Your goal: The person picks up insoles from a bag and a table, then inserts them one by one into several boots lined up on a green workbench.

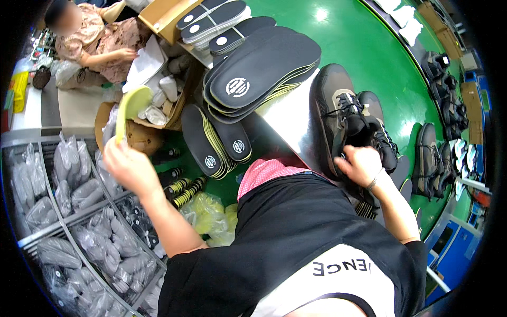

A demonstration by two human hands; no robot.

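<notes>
In my left hand (129,164), a curved yellow-green insole (132,108) is pinched at one end and held up on the left. My right hand (362,166) is closed at the collar of a dark brown and black lace-up sneaker (332,105), its fingertips partly hidden by the opening. A second sneaker (372,108) lies right beside it. Stacks of black insoles (269,63) with yellow-green edges rest left of the shoes, and more insoles (206,142) lie nearer to me.
Grey racks (58,222) with bagged grey items stand at left. Behind them, a person (100,42) sits by an open carton (177,100). A clear bag of yellow-green pieces (208,214) lies near my left forearm. More sneakers (425,153) stand along the right.
</notes>
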